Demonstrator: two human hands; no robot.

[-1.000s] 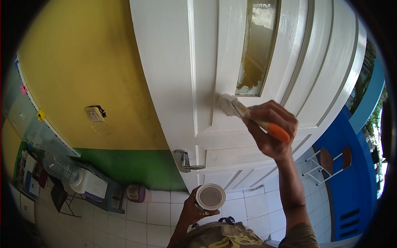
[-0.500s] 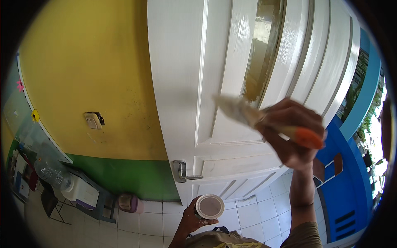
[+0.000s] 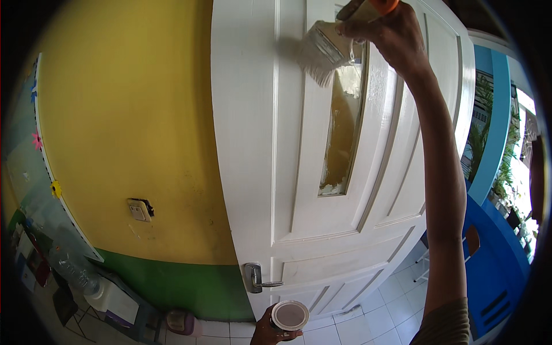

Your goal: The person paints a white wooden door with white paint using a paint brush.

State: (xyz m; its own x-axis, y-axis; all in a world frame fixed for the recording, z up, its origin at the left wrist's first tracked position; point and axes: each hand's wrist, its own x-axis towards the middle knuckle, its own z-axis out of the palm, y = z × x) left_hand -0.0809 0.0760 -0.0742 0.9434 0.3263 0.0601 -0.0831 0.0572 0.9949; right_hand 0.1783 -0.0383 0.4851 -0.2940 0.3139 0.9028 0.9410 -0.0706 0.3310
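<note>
My right hand (image 3: 397, 37) is raised high with its fingers closed round a wide paintbrush (image 3: 328, 52) that has an orange handle end. The pale bristles fan downward against or just in front of the white panelled door (image 3: 247, 144), left of its narrow glass pane (image 3: 339, 132). Whether they touch the surface I cannot tell. Low at the bottom, my left hand (image 3: 269, 329) grips an open paint can (image 3: 290, 315) with light paint inside. White smears lie along the edges of the glass.
A metal door handle (image 3: 256, 279) juts out above the can. On the yellow and green wall (image 3: 126, 115) a switch (image 3: 140, 210) hangs loose. A large clear bottle (image 3: 75, 270) stands at lower left, and a small bin (image 3: 181, 322) sits by the wall.
My right hand has lifted the brush from mid-door to near the top of the glass pane. The view has tilted upward; my left hand still holds the can low down.
</note>
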